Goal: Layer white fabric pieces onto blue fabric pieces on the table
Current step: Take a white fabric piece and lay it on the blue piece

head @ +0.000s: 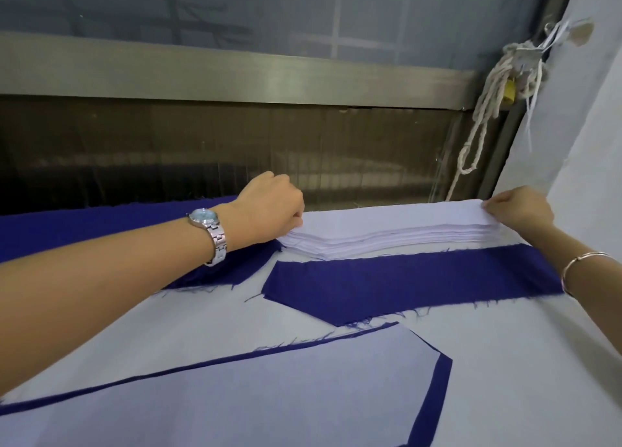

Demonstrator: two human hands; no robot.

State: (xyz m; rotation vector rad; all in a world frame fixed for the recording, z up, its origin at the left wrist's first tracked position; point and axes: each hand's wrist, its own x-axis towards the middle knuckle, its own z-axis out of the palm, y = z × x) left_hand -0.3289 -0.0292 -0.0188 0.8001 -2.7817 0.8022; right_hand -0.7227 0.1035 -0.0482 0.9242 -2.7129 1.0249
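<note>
The left hand is curled at the left end of the stack of white pieces, its fingertips pinched narrow on the top layers, and the right hand pinches the stack's upper sheet at the right end, lifting that corner slightly. The stack lies at the far side of the bench, and just nearer than the stack lies a bare blue piece, awaiting its white layer. Nearer still from the stack, a blue piece already carries a white piece, only a blue border showing. To the left of the stack more blue fabric spreads under the left forearm. The likely trouble is picking up two sheets at once, since the layers are thin and cling, or dragging the stack askew as one sheet peels away; the forearm could also ruffle the blue fabric beneath it. How many sheets each hand grips cannot be told, the fingertips being hidden, and the covered piece is cut off at the frame's lower edge.
</note>
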